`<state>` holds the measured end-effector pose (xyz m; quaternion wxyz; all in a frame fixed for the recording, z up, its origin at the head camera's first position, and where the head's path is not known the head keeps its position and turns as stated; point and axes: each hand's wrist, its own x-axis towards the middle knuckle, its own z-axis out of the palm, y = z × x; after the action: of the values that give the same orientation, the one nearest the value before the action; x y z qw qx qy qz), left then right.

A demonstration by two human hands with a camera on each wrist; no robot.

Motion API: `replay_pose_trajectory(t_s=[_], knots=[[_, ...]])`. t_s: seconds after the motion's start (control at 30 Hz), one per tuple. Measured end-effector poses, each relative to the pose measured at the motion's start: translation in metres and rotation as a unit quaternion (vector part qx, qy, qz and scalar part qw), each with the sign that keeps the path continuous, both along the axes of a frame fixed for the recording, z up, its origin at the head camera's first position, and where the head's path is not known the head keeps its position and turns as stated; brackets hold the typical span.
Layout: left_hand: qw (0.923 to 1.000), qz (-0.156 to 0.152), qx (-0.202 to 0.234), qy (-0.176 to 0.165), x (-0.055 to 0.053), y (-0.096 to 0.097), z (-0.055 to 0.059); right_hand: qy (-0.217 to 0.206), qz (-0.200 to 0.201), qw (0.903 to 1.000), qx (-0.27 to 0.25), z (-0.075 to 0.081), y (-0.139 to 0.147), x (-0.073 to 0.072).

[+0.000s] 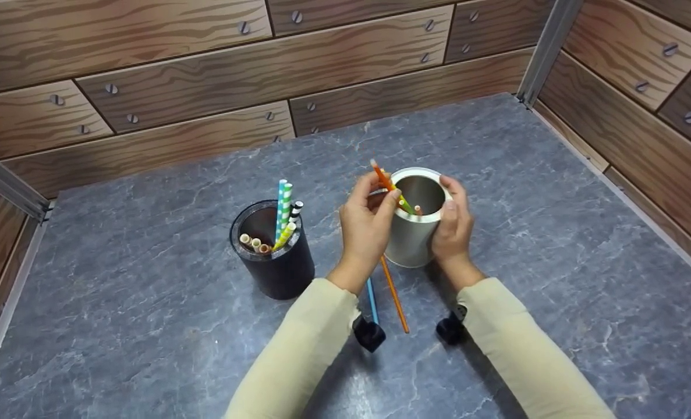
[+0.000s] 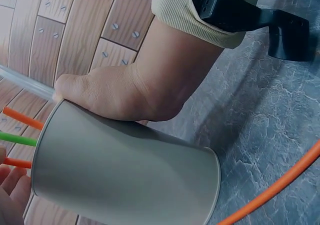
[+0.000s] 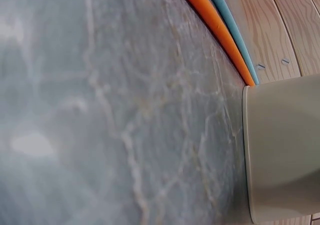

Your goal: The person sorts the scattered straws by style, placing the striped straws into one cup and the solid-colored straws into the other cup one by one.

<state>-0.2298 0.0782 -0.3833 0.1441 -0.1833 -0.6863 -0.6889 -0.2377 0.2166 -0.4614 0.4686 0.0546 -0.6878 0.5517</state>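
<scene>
My left hand (image 1: 368,224) pinches an orange straw (image 1: 381,174) over the left rim of a pale grey can (image 1: 410,247). My right hand (image 1: 453,227) holds the can's right side, with fingers at the rim. Inside the can, a few straw ends show near the front wall. The left wrist view has a green straw (image 2: 17,138) and orange ones poking out of the can's mouth, beside my left fingertips (image 2: 19,190). An orange straw (image 1: 394,297) and a blue straw (image 1: 372,299) lie on the table in front of the can.
To the left stands a black cup (image 1: 281,273) with several straws, including a green-striped one (image 1: 286,203) and brown ones. The grey marbled table (image 1: 165,291) is bordered by wood-patterned walls (image 1: 205,75). Black wrist cameras (image 1: 369,334) hang below both cuffs.
</scene>
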Motion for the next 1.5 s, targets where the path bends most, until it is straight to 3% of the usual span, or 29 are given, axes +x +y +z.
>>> replay_pose_trajectory(t_s=[0.37,0.8,1.23,1.4,1.5], knots=[[0.9997,0.02,0.01,0.005,0.0,-0.002,-0.003,-0.006,0.009,0.9999,-0.004,-0.001,0.001,0.0],[0.9981,0.044,-0.002,0.042,0.002,-0.014,-0.008,0.0,0.01,0.9999,-0.006,-0.001,0.001,-0.001],[0.9967,0.075,-0.028,-0.011,0.004,-0.024,-0.031,0.0,0.009,1.0,0.0,-0.002,0.002,0.0],[0.9937,0.08,-0.071,-0.035,0.006,-0.026,-0.044,-0.007,0.007,1.0,-0.002,-0.001,0.001,0.001],[0.9918,0.075,-0.098,-0.032,0.006,-0.027,-0.051,-0.006,0.003,1.0,-0.001,-0.001,0.001,0.0]])
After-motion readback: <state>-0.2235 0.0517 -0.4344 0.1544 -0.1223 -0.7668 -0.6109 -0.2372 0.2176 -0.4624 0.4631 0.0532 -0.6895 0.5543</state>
